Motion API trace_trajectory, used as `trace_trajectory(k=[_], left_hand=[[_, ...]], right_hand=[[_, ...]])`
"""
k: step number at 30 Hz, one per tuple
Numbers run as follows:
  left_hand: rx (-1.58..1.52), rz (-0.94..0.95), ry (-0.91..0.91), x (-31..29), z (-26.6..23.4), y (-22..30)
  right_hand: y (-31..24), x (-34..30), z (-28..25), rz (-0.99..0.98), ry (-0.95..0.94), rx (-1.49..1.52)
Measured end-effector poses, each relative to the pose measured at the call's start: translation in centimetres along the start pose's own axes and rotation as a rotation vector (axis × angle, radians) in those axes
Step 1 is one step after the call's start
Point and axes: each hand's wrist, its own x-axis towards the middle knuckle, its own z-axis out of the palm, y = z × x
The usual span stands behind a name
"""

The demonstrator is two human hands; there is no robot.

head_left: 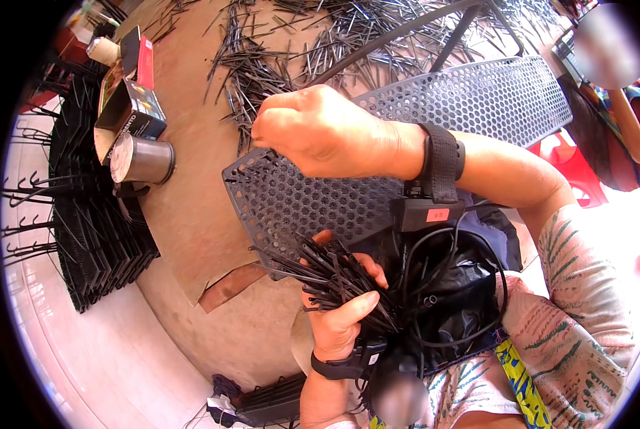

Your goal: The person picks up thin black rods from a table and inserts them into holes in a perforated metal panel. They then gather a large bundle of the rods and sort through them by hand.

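Note:
A thick bundle of thin black plastic sticks (338, 279) is clasped in my left hand (345, 318), with the fingers and thumb wrapped round it. The bundle lies at the near edge of a dark perforated panel (327, 207) full of small round holes. Above the panel's left end is my right hand (320, 132), closed like a fist with its back up. What its fingertips hold, if anything, is hidden. Several short black ends (259, 166) poke up from holes in the panel's left corner, just below that hand.
Loose black sticks (348, 43) cover the far part of the brown table (191, 207). Wire spools (144, 159) and a small dark box (135, 109) sit at its left edge. Beyond that stand stacked black racks (94, 193). Another person's arm (631, 129) shows at far right.

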Motion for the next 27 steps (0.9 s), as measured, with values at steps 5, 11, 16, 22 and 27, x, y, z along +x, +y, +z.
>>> trace_trajectory(k=[5,11,16,22,27], left_hand=[[0.019,0.001,0.006,0.0,0.2,-0.2],[0.06,0.017,0.001,-0.3,0.3,-0.2],[-0.011,0.015,0.002,-0.6,1.3,-0.2],[-0.07,0.06,-0.038,-1.1,-1.2,-0.8],[-0.105,0.116,-0.062,-1.3,-0.7,-0.4]], right_hand=[[0.6,-0.5,0.0,-0.116,-0.117,0.014],[0.0,-1.5,0.9,-0.104,-0.283,-0.256],[-2.0,-4.9,-1.7,-0.022,-0.124,-0.134],[-8.1,-12.0,-5.8,-0.143,-0.262,0.044],[-8.0,-18.2,-4.7,0.255,-0.59,0.259]])
